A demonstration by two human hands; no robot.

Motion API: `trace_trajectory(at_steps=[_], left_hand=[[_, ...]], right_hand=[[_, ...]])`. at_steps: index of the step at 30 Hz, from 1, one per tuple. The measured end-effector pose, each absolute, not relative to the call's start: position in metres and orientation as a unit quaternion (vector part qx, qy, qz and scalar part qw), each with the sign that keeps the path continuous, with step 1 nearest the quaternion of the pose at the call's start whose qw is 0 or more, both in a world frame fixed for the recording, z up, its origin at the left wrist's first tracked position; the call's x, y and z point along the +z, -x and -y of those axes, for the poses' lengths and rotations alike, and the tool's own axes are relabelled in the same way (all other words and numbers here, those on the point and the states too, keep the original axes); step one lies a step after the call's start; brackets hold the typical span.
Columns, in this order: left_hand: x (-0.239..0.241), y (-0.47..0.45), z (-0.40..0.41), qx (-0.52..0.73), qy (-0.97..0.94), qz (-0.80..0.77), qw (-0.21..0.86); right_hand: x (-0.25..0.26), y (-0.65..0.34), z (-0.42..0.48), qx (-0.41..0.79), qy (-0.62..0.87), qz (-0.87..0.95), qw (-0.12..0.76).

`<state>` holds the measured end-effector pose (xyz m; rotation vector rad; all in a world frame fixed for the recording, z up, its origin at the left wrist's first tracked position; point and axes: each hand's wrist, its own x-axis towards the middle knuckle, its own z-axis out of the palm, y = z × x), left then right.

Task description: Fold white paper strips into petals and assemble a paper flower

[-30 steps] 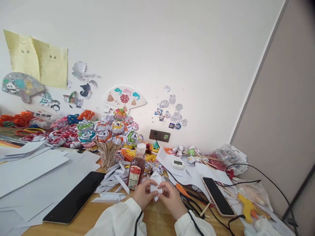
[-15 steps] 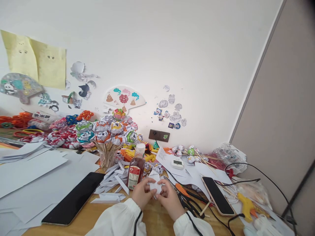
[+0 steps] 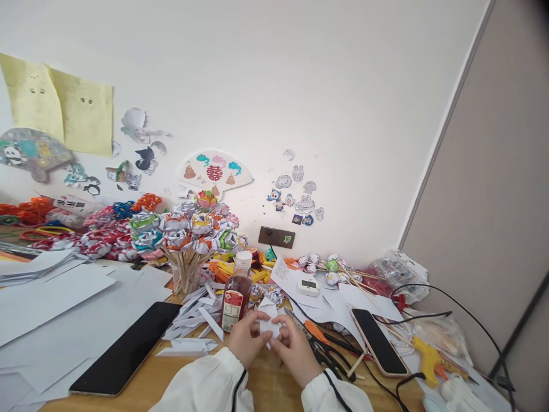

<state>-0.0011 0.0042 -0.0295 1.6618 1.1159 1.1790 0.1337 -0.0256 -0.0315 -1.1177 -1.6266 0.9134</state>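
Note:
Between my two hands, above the near edge of the wooden table (image 3: 274, 392), is a small piece of folded white paper (image 3: 269, 325). My left hand (image 3: 249, 339) pinches its left side with thumb and forefinger. On the opposite side, my right hand (image 3: 295, 346) grips it the same way, and both thumbs meet close to its lower edge. Fingers cover part of the folds. A bottle of dark red liquid (image 3: 235, 294) with a white cap stands just beyond my left hand. Black-handled scissors (image 3: 332, 356) lie right of my right hand.
Folded white paper strips (image 3: 189, 320) pile up left of the bottle. A tablet (image 3: 128, 349) and white sheets (image 3: 55, 309) cover the left side. Paper flowers on sticks (image 3: 189, 226) stand behind. To the right lie a phone (image 3: 380, 342), a white timer (image 3: 309, 286), cables and a yellow glue gun (image 3: 429, 360).
The view has shifted very slightly. Both hands keep their pinch on the folded paper, with hardly any visible finger movement.

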Motion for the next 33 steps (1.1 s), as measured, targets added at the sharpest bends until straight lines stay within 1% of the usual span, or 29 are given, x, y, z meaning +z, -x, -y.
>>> trace_trajectory(at_steps=[3, 6, 10, 18, 25, 33], left_hand=[[-0.0314, 0.0024, -0.0062, 0.480, -0.647, -0.439, 0.400], [-0.0309, 0.0036, -0.0069, 0.488, -0.641, -0.440, 0.396], [-0.0277, 0.0024, -0.0045, 0.493, -0.639, -0.437, 0.398], [-0.0290, -0.0016, -0.0031, 0.462, -0.627, -0.384, 0.496], [-0.0331, 0.0003, -0.0084, 0.452, -0.629, -0.358, 0.521], [-0.0282, 0.0014, -0.0059, 0.446, -0.633, -0.359, 0.522]], right_hand=[[-0.0326, -0.1325, 0.0259, 0.427, 0.438, 0.645, 0.459], [-0.0341, -0.1299, 0.0260, 0.452, 0.424, 0.635, 0.461], [-0.0336, -0.1278, 0.0264, 0.444, 0.426, 0.629, 0.475], [-0.0271, -0.1281, 0.0310, 0.421, 0.436, 0.648, 0.461], [-0.0277, -0.1303, 0.0275, 0.427, 0.438, 0.648, 0.455], [-0.0248, -0.1308, 0.0279, 0.436, 0.432, 0.643, 0.457]])
